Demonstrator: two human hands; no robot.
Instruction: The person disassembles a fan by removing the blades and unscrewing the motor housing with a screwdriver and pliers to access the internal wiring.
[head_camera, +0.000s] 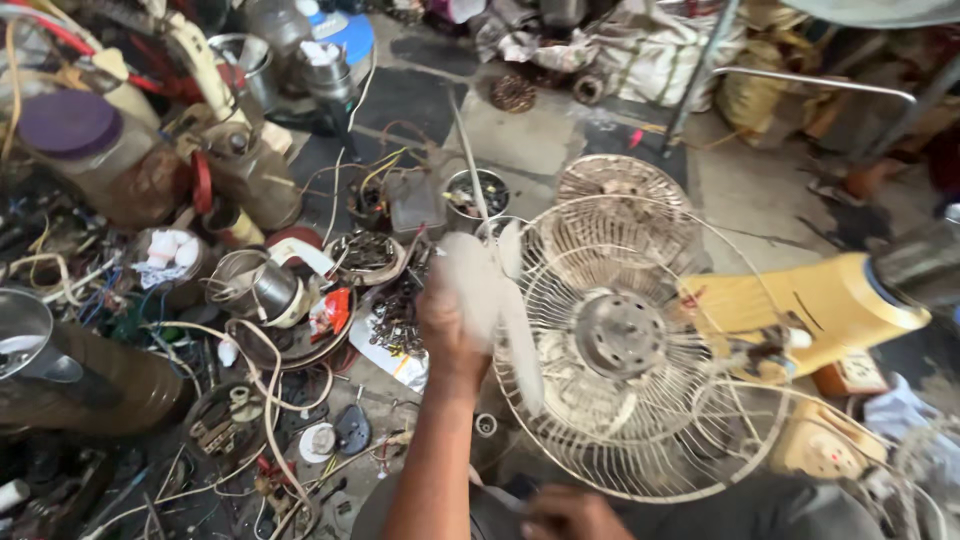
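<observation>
Currently the wire fan guard (640, 400) lies flat on the cluttered floor (520, 130), its yellow motor housing (820, 300) sticking out to the right; guard looks detached from any front cage, centre hub (620, 335) exposed. A second, smaller wire guard (625, 195) sits just behind it. Left hand (450, 325) is closed around a pale, motion-blurred piece, likely a fan blade (495, 300), held over the guard's left rim. Right hand (570, 515) is low at the frame edge, grip unclear. Blade not seated yet, by my read.

dull metal fan guard (640, 400), glossy plastic motor housing (820, 300)
</observation>
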